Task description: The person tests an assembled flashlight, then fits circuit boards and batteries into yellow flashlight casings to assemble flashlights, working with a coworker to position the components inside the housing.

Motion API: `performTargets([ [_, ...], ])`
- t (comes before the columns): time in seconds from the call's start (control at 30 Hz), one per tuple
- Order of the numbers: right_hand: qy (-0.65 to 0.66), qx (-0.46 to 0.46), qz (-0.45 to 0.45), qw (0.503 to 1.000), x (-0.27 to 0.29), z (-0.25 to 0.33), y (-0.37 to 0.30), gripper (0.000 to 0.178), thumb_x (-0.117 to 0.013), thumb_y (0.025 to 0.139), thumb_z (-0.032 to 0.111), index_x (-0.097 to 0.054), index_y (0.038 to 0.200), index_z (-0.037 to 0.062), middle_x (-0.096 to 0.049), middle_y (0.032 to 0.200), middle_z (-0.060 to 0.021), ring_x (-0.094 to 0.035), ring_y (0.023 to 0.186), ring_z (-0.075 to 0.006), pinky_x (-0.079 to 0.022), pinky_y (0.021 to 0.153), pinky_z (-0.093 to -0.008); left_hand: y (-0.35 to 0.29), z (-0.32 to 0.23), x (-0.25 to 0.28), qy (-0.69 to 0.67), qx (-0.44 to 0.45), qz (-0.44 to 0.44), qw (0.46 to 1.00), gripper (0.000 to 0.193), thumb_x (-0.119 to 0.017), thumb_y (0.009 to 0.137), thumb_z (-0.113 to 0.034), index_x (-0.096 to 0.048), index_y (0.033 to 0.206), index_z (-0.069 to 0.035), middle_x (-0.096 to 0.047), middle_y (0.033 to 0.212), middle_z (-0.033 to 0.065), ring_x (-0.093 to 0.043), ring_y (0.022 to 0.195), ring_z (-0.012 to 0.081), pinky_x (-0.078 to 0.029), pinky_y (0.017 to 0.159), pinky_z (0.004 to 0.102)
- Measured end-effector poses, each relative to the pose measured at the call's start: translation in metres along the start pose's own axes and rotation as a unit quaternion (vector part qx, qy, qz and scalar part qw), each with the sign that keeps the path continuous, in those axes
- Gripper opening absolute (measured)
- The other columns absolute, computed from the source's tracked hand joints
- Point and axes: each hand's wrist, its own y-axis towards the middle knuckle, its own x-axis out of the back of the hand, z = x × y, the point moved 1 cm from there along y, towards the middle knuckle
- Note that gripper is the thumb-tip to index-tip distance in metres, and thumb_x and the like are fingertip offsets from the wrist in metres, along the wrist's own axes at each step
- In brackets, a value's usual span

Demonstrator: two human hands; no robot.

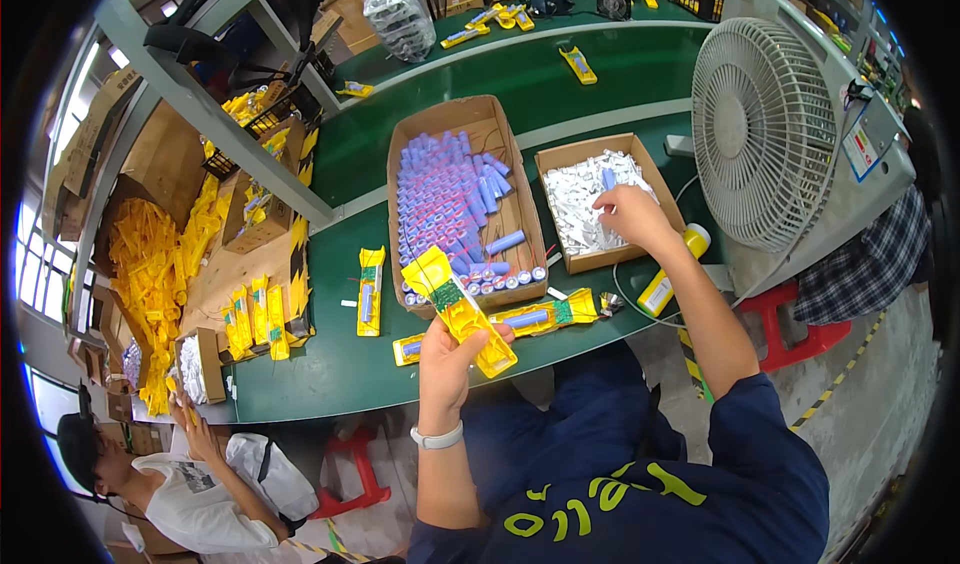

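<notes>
My left hand [450, 366] grips a yellow plastic housing [466, 322], tilted above the table's near edge, with a green circuit board set in it. Curled fingers of my right hand [634, 216] reach into a shallow cardboard box [604, 257] of small white pieces [582, 200]; whether a piece is between the fingertips is too small to tell. A single blue cylindrical cell [608, 178] lies on those pieces, by the fingers. Left of that box, a larger carton [515, 154] holds many blue-purple battery cells [440, 199]. Another yellow housing [545, 316] with a cell lies behind my left hand.
A large fan [765, 134] stands at the right, beside a yellow bottle [674, 270]. One more yellow housing [370, 292] lies left of the carton. Yellow housings [150, 264] pile up at far left, near a seated co-worker [200, 494]. A metal post [230, 114] rises there.
</notes>
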Motion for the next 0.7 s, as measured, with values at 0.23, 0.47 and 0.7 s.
performTargets([
  [0.23, -0.073, -0.018, 0.064, 0.995, -0.02, -0.01, 0.032, 0.017, -0.07, 0.074, 0.012, -0.072, 0.089, 0.0033, -0.069, 0.083, -0.0165, -0.067, 0.082, -0.0315, -0.053, 0.078, -0.0391, 0.006, -0.009, -0.009, -0.017, -0.029, -0.009, 0.999, 0.032, -0.055, 0.088, 0.005, -0.042, 0.116, 0.001, -0.066, 0.1, 0.0248, -0.068, 0.094, 0.0324, -0.056, 0.085, 0.0434],
  [0.47, -0.138, -0.012, 0.038, 0.99, -0.034, -0.025, 0.048, 0.018, -0.068, 0.071, 0.009, -0.072, 0.087, 0.0067, -0.068, 0.097, -0.0178, -0.065, 0.092, -0.0338, -0.052, 0.082, -0.0412, 0.013, -0.009, -0.006, -0.023, -0.032, -0.004, 0.999, 0.034, -0.056, 0.088, 0.004, -0.041, 0.119, 0.002, -0.066, 0.101, 0.0255, -0.068, 0.093, 0.0324, -0.056, 0.084, 0.0436],
  [0.7, -0.166, -0.029, 0.115, 0.979, -0.038, -0.026, 0.065, 0.017, -0.069, 0.068, 0.01, -0.073, 0.085, 0.0065, -0.069, 0.084, -0.0165, -0.066, 0.084, -0.0353, -0.053, 0.077, -0.0417, 0.017, -0.014, -0.006, -0.016, -0.032, 0.001, 0.999, 0.034, -0.056, 0.088, 0.003, -0.042, 0.119, 0.002, -0.066, 0.1, 0.0244, -0.068, 0.093, 0.0321, -0.057, 0.084, 0.0433],
])
